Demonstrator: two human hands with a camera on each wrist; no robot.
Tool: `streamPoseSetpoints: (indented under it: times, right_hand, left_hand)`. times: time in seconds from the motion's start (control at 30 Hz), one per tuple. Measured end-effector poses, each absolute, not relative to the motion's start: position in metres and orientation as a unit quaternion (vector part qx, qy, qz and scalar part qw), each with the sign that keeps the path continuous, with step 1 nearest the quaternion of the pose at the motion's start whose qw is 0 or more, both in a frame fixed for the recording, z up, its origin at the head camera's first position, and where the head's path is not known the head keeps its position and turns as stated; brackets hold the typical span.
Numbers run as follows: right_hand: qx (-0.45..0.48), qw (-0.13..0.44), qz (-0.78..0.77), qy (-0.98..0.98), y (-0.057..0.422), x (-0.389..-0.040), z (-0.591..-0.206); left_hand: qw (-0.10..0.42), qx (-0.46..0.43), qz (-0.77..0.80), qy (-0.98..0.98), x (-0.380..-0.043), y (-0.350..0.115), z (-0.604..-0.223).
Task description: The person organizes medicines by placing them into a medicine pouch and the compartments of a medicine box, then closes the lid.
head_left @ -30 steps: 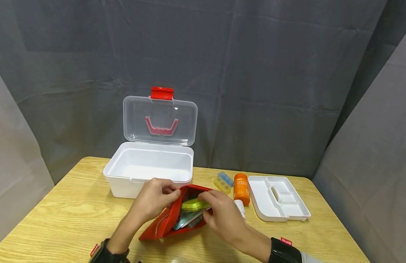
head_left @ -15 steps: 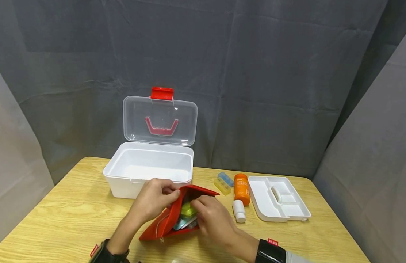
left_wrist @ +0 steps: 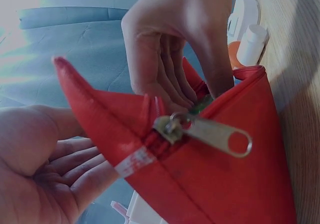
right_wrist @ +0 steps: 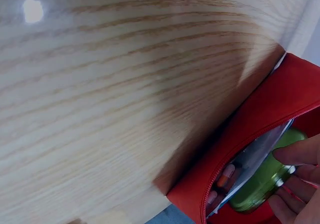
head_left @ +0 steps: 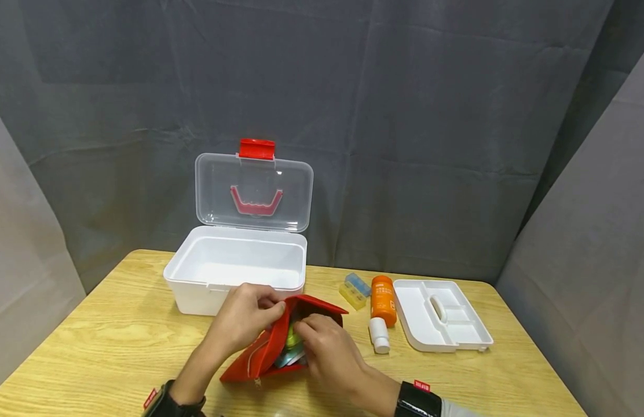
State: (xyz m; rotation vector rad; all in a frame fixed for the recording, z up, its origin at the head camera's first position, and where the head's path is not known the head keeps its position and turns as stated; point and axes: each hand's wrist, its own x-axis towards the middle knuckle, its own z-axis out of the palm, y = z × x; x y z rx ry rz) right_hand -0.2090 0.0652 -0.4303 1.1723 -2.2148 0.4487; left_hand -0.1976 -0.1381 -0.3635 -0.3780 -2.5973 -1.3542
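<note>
A red zippered pouch [head_left: 256, 356] lies tilted with its mouth spread, in front of the white box. My left hand [head_left: 249, 315] pinches the pouch's upper left edge; the left wrist view shows the metal zip pull [left_wrist: 215, 134] beside it. Inside the mouth, my right hand [head_left: 329, 353] has thumb and fingers on a shiny green case [right_wrist: 255, 186], pinching its edge in the right wrist view. Next to the case are a pale flat packet [right_wrist: 255, 156] and a strip of capsules [right_wrist: 227, 176]. The pouch's deeper contents are hidden.
The white box [head_left: 197, 292] stands behind, its clear lid [head_left: 212, 202] raised. To the right are a blue and yellow pill organizer [head_left: 355, 289], an orange bottle [head_left: 383, 301], a small white bottle [head_left: 379, 335] and a white divided tray [head_left: 421, 324].
My right hand has moved left and deeper into the pouch with the green case, which is now mostly covered in the head view. The small white bottle has come into full view. The left hand stays put.
</note>
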Motion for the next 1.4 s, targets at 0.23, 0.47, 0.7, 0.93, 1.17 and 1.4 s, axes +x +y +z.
streamPoseSetpoints:
  times: [0.23, 0.47, 0.7, 0.93, 1.17, 1.4]
  right_hand:
    - [0.437, 0.282, 0.178, -0.835, 0.063, -0.209, -0.432]
    - [0.435, 0.246, 0.180, -0.847, 0.063, -0.207, -0.433]
    - [0.430, 0.234, 0.189, -0.851, 0.063, -0.207, -0.431]
    - [0.431, 0.258, 0.191, -0.843, 0.065, -0.207, -0.427]
    - [0.408, 0.278, 0.191, -0.848, 0.071, -0.207, -0.420]
    - [0.359, 0.324, 0.196, -0.853, 0.078, -0.212, -0.408]
  left_hand:
    - [0.092, -0.128, -0.463, -0.872, -0.197, -0.138, -0.364]
    - [0.094, -0.131, -0.462, -0.872, -0.198, -0.138, -0.365]
    - [0.102, -0.132, -0.454, -0.875, -0.198, -0.139, -0.364]
    - [0.093, -0.124, -0.463, -0.873, -0.197, -0.140, -0.364]
    - [0.093, -0.127, -0.461, -0.873, -0.197, -0.139, -0.364]
    - [0.098, -0.132, -0.459, -0.873, -0.198, -0.139, -0.364]
